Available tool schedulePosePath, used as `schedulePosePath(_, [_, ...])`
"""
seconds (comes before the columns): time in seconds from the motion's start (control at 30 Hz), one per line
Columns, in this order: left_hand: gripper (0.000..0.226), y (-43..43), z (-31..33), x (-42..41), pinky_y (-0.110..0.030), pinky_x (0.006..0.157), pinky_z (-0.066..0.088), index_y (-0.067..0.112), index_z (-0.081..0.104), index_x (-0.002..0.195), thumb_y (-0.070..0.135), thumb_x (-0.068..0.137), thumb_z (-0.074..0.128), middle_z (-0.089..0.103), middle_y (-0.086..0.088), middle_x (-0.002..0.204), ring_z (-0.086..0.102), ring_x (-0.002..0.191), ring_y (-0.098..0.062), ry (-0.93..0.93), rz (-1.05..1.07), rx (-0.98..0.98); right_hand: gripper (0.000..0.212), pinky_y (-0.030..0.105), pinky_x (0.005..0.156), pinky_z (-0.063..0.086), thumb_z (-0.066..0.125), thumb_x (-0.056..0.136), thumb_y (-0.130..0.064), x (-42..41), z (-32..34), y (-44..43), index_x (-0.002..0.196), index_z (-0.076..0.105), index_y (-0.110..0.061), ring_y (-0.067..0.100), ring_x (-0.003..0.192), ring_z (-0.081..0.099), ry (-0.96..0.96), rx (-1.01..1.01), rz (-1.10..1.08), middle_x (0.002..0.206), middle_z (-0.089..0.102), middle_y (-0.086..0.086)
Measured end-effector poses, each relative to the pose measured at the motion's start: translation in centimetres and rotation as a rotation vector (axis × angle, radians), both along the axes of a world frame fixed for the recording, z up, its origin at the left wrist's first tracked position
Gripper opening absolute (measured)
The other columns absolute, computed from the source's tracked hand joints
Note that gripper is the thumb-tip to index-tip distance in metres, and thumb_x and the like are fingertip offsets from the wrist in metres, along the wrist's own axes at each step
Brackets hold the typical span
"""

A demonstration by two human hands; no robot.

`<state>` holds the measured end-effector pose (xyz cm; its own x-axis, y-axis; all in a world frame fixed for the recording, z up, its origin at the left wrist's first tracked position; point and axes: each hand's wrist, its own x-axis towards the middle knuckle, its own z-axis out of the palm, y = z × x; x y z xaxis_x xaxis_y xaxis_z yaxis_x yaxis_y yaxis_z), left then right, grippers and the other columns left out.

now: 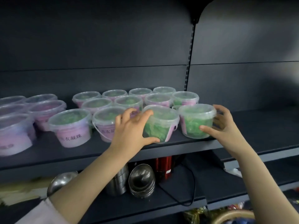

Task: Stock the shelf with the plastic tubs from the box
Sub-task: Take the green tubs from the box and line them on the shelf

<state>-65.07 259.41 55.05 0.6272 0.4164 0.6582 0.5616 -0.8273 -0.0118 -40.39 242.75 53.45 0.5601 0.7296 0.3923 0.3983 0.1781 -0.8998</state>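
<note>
the left hand (pixel 134 128) grips a green tub (pixel 163 125) from its left side: the thumb lies low on the front of the wall and the other fingers curl over the rim of the lid. the right hand (pixel 222 125) grips a second green tub (pixel 196 122) from its right side, with the thumb on the front wall and the fingers curled round behind it. both tubs are upright at the front edge of the dark shelf (pixel 250 125), between the two hands and just beside each other; i cannot tell if they touch. each has a clear lid and green content.

behind the left hand and to its left stand more tubs of the same kind (pixel 113 102) in rows, with pink labels. farther to the left of that hand is a group of purple tubs (pixel 16 126).

below the left hand, on the lower shelf (pixel 176 189), there are stacked steel bowls (pixel 142 180), a red container (pixel 163 165) and a black cable (pixel 193 183). a pale sleeve (pixel 43 212) covers the left arm near the bottom corner.
</note>
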Motion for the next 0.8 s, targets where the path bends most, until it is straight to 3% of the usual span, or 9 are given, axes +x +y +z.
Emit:
schedulePosePath(0.07, [0.080,0.1,-0.1,-0.3,-0.042,0.093,0.026,0.032,0.053,0.121,0.081,0.059,0.056,0.054,-0.004,0.134,0.032,0.128,-0.029,0.069,0.068,0.045,0.084,0.031,0.104,0.042,0.081,0.068,-0.034,1.0,-0.1,-0.2,0.139,0.036,-0.039,-0.002,0.123,0.049,-0.074,-0.105,0.002,0.135,0.049,-0.017])
schedulePosePath(0.13, [0.077,-0.4,0.2,-0.2,-0.044,0.096,0.027,0.034,0.053,0.125,0.083,0.067,0.047,0.043,-0.002,0.144,0.030,0.129,-0.029,0.067,0.061,0.045,0.090,0.034,0.105,0.038,0.077,0.067,-0.050,1.5,0.1,-0.4,0.143,0.031,-0.045,0.005,0.133,0.038,-0.066,-0.168,-0.011,0.145,0.038,-0.017])
schedulePosePath(0.23, [0.068,-0.8,0.8,0.6,-0.043,0.100,0.026,0.042,0.037,0.140,0.077,0.081,0.032,0.037,0.008,0.147,0.030,0.130,-0.023,0.093,-0.076,-0.037,0.072,0.034,0.107,0.031,0.062,0.068,-0.070,0.9,0.8,0.3,0.134,0.041,-0.054,0.009,0.135,0.030,-0.211,-0.149,-0.125,0.146,0.032,-0.011])
schedulePosePath(0.33, [0.064,-1.0,1.1,1.2,-0.039,0.102,0.023,0.038,0.043,0.135,0.073,0.083,0.033,0.045,0.010,0.140,0.036,0.128,-0.019,0.151,-0.140,-0.069,0.065,0.035,0.107,0.035,0.064,0.064,-0.068,0.3,1.4,1.4,0.120,0.059,-0.035,0.015,0.130,0.036,-0.400,-0.203,-0.205,0.136,0.043,-0.005])
schedulePosePath(0.43, [0.065,-0.6,1.5,1.2,-0.038,0.097,0.032,0.026,0.054,0.108,0.079,0.076,0.034,0.062,0.007,0.115,0.055,0.107,-0.019,0.149,-0.125,0.008,0.071,0.030,0.093,0.040,0.074,0.059,-0.064,0.5,1.7,1.6,0.112,0.055,-0.021,0.016,0.116,0.046,-0.543,-0.260,-0.245,0.118,0.048,-0.009])
schedulePosePath(0.53, [0.069,0.2,2.3,1.3,-0.033,0.085,0.037,0.022,0.047,0.086,0.087,0.071,0.030,0.059,0.008,0.087,0.052,0.084,-0.014,0.089,-0.118,-0.099,0.079,0.033,0.089,0.038,0.077,0.053,-0.068,0.6,2.3,1.8,0.106,0.051,-0.017,0.024,0.116,0.047,-0.612,-0.331,-0.315,0.121,0.054,-0.002])
schedulePosePath(0.63, [0.060,0.6,2.5,1.5,-0.030,0.083,0.028,0.024,0.046,0.086,0.082,0.069,0.042,0.054,0.009,0.088,0.037,0.093,-0.010,0.110,-0.077,-0.098,0.080,0.039,0.101,0.033,0.072,0.053,-0.071,0.5,2.7,1.9,0.106,0.057,-0.013,0.029,0.127,0.041,-0.704,-0.350,-0.365,0.136,0.052,0.004])
schedulePosePath(0.7, [0.055,0.9,2.5,1.5,-0.031,0.085,0.029,0.021,0.047,0.092,0.073,0.074,0.044,0.060,0.007,0.092,0.045,0.099,-0.016,0.175,-0.086,-0.064,0.067,0.036,0.105,0.028,0.071,0.062,-0.066,0.7,2.8,1.7,0.103,0.062,-0.014,0.027,0.130,0.038,-0.674,-0.317,-0.341,0.141,0.047,0.001])
schedulePosePath(0.8, [0.061,1.4,2.7,0.9,-0.034,0.092,0.041,0.018,0.046,0.111,0.068,0.076,0.050,0.062,0.003,0.109,0.051,0.109,-0.020,0.252,-0.139,-0.136,0.058,0.032,0.103,0.035,0.054,0.073,-0.068,1.0,2.9,1.4,0.092,0.067,-0.015,0.019,0.119,0.048,-0.505,-0.205,-0.265,0.125,0.059,0.000])
